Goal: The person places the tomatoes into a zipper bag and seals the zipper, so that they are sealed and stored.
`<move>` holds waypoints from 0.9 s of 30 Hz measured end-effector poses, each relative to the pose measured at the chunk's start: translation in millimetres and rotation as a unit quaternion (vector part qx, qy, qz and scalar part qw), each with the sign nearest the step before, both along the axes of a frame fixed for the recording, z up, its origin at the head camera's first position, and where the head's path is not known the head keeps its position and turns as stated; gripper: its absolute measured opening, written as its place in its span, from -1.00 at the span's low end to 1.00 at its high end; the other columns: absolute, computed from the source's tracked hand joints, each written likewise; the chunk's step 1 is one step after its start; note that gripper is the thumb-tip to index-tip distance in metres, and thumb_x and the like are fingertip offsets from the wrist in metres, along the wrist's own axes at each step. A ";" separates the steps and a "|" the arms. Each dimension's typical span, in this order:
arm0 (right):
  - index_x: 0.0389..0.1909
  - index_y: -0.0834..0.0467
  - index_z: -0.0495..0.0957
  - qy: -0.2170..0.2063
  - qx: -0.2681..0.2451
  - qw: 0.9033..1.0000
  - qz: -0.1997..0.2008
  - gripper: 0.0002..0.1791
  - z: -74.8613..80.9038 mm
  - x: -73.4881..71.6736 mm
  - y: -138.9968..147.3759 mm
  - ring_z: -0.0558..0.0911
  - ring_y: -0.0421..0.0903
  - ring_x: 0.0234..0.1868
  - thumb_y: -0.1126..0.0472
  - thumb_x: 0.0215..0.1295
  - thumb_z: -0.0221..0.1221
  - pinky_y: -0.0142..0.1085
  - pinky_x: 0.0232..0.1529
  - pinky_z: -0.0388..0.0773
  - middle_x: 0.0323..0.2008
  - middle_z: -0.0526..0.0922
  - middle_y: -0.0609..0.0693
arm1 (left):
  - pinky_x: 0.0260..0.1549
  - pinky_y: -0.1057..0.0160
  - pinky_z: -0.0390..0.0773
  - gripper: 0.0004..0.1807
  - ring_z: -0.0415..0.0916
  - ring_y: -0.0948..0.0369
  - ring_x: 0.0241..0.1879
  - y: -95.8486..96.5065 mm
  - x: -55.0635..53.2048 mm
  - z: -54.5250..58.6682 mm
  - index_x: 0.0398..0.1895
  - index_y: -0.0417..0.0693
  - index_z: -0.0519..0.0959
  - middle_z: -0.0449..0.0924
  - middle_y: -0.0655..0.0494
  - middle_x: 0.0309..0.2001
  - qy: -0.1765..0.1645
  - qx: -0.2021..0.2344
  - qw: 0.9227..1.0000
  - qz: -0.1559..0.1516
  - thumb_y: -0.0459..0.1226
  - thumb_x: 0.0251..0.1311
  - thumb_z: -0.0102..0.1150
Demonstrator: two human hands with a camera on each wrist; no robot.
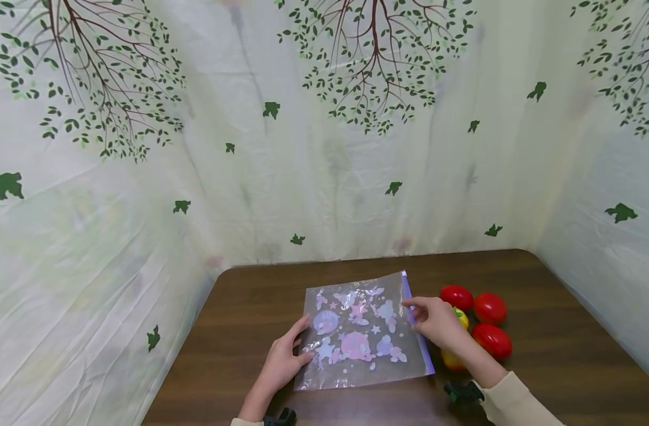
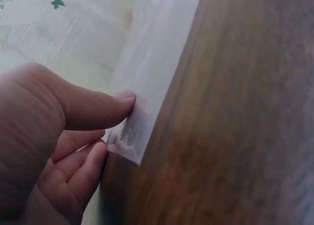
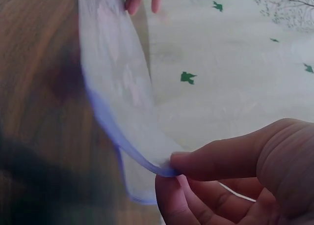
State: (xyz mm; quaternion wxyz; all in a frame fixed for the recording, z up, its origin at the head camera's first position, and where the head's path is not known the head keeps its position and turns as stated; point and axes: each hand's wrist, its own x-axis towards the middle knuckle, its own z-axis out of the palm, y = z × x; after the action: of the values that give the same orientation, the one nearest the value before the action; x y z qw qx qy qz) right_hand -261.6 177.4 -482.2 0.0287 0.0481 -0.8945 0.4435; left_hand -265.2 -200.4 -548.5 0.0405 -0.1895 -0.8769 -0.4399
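A clear zip bag (image 1: 351, 331) printed with pink and lilac cartoon figures lies at a slight tilt over the wooden table, its purple zip edge (image 1: 417, 331) on the right. My left hand (image 1: 281, 361) holds the bag's left edge. In the left wrist view, the thumb (image 2: 105, 109) lies on the plastic with the fingers curled at its border. On the other side, my right hand (image 1: 436, 322) pinches the zip edge between thumb and forefinger. From the right wrist view, the purple strip (image 3: 117, 131) bows, and a second purple edge shows below it. Nothing is visible inside the bag.
Several shiny red tomato-like things (image 1: 491, 309) lie on the table (image 1: 558, 331) just right of my right hand. Two yellow things (image 1: 452, 360) sit partly hidden behind that hand and forearm. A pale curtain (image 1: 335, 177) with leaf prints hangs behind the table.
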 end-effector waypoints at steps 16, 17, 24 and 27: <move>0.11 0.15 0.68 0.002 -0.039 0.999 0.021 -0.48 11.7 -1.2 21.3 0.61 -0.05 -0.29 0.44 0.07 0.42 -0.29 -0.30 0.69 -0.31 0.69 -0.01 | 0.18 0.09 0.48 -0.09 0.35 0.04 0.36 1.5 -5.8 -0.5 0.52 -0.01 0.27 0.43 -0.09 0.37 -0.005 0.018 1.000 -0.010 -0.49 0.08 0.43; 0.11 0.14 0.68 0.005 -0.041 0.999 0.020 -0.49 11.7 -1.7 22.7 0.62 -0.06 -0.29 0.44 0.07 0.43 -0.30 -0.30 0.69 -0.31 0.69 -0.01 | 0.18 0.10 0.49 -0.09 0.35 0.04 0.36 1.8 -6.8 -0.8 0.52 -0.01 0.27 0.43 -0.09 0.36 -0.003 0.021 1.000 -0.011 -0.49 0.08 0.44; 0.11 0.16 0.68 0.020 -0.056 0.997 0.039 -0.52 10.9 -4.8 22.8 0.66 -0.06 -0.24 0.41 0.12 0.41 -0.32 -0.27 0.68 -0.28 0.73 0.00 | 0.16 0.14 0.50 -0.08 0.36 0.08 0.35 -1.7 -6.5 -4.3 0.50 0.01 0.31 0.45 -0.04 0.36 0.000 0.030 1.000 -0.003 -0.52 0.03 0.46; 0.09 0.15 0.69 0.023 -0.062 0.997 0.039 -0.54 10.0 -3.8 21.7 0.67 -0.06 -0.23 0.41 0.12 0.41 -0.33 -0.27 0.68 -0.29 0.73 -0.01 | 0.17 0.13 0.50 -0.09 0.35 0.06 0.36 -2.8 -4.5 -5.4 0.50 0.02 0.31 0.45 -0.04 0.36 -0.010 0.031 0.999 -0.002 -0.51 0.05 0.46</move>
State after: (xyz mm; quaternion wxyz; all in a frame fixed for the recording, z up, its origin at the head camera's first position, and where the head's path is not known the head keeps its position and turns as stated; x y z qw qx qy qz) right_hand -265.4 199.0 -472.1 0.0351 0.0913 -0.8616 0.4981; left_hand -269.7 -203.2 -553.8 0.0367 -0.1859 -0.8628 -0.4687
